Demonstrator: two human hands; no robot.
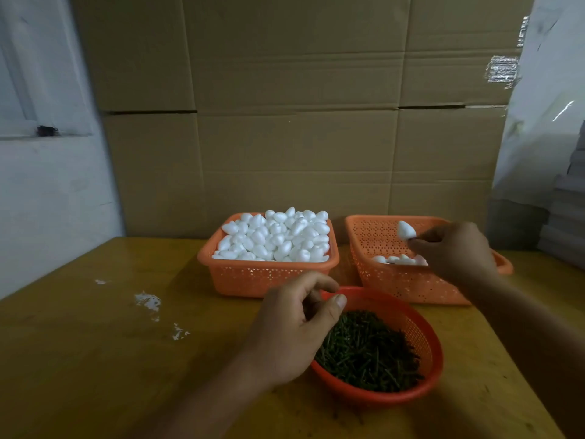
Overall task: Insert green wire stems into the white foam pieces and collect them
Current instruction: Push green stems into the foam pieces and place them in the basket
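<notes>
right hand (456, 251) pinches a white foam piece (406, 230) over the orange square basket (373, 239) (few pieces inside) | left hand (294, 331) loosely curled, holding nothing, over the round red basket (424, 331) of green wire stems (370, 356)

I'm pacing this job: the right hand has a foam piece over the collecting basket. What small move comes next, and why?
Probably let go: the right hand holds a foam piece above the right basket, where finished pieces already lie. The left hand hovers over the stems.
</notes>
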